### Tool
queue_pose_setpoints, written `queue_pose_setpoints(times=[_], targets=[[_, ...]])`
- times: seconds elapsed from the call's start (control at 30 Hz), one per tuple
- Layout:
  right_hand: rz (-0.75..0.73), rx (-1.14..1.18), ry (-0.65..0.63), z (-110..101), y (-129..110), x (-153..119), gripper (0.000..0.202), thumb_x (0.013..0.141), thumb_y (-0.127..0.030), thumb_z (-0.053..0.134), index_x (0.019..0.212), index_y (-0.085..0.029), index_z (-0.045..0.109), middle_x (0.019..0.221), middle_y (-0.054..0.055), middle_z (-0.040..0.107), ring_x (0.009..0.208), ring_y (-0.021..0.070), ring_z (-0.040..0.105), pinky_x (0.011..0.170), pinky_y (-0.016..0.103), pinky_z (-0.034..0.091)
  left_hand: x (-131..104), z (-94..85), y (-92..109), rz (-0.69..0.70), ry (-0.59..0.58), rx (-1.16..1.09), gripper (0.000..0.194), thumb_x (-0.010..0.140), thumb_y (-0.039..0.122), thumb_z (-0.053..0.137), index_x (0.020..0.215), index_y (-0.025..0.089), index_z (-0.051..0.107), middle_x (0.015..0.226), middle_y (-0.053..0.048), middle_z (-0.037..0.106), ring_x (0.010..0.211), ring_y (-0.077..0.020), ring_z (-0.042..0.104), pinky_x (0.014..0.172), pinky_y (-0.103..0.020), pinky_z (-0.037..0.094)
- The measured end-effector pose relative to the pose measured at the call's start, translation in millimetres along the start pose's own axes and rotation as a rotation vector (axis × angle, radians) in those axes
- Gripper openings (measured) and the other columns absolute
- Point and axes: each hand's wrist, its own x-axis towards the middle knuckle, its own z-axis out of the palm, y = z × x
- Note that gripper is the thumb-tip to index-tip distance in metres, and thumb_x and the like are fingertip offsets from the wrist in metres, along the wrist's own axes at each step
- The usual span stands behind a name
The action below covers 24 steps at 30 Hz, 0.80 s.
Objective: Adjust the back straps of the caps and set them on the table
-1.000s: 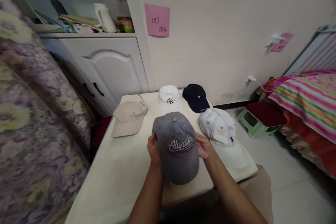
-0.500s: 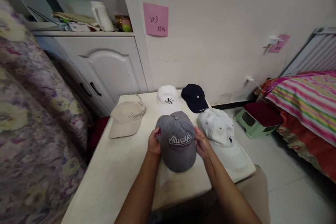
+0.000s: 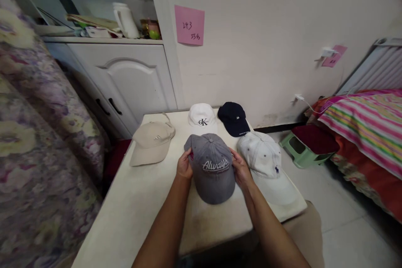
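Observation:
A grey baseball cap point(image 3: 213, 188) with "Always" lettering is gripped on both sides, its brim towards me. My left hand point(image 3: 184, 165) is closed on its left side, and my right hand point(image 3: 241, 168) on its right side; some fingertips are hidden by the cap. Behind it sits a white cap point(image 3: 201, 115) with black "CK" letters. A navy cap point(image 3: 233, 118) lies to the right of that one. Close to my right hand rests a pale denim-like cap point(image 3: 264, 155) with a small dark emblem. A beige cap point(image 3: 150, 144) lies at the left.
The caps are on a cream table point(image 3: 125, 217) against the wall. A flowered curtain point(image 3: 40, 155) hangs at the left, near a white cabinet point(image 3: 125, 79). To the right stand a green stool point(image 3: 298, 150) and a bed with striped cover point(image 3: 370, 113).
Both hands keep hold of the grey cap, which has barely moved. The whole view has shifted slightly.

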Motion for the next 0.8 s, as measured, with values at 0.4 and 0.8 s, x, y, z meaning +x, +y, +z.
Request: queue_pose_setpoints(times=[0.4,0.8], targets=[[-0.094,-0.270,0.134,-18.1,16.1,0.2,0.042,0.079,-0.043,0.067,0.115,-0.021,0.069,0.109,0.008,0.077,0.099,0.0280,0.070,0.094,0.045,0.051,-22.5,-11.1,-8.8,-0.045,0.095,0.100,0.030,0.099,0.026,0.052,0.123,0.012,0.062,0.115,-0.012,0.071,0.101,-0.0229,0.070,0.090,-0.043,0.057],[-0.212,-0.638,0.291,-20.6,8.3,-20.9,0.031,0.080,-0.039,0.061,0.102,-0.019,0.073,0.105,0.011,0.075,0.101,0.0295,0.066,0.099,0.047,0.046,-28.8,-5.9,-21.2,0.088,0.209,0.250,0.034,0.095,0.032,0.061,0.125,0.016,0.059,0.123,-0.010,0.063,0.102,-0.0235,0.065,0.085,-0.044,0.057]])
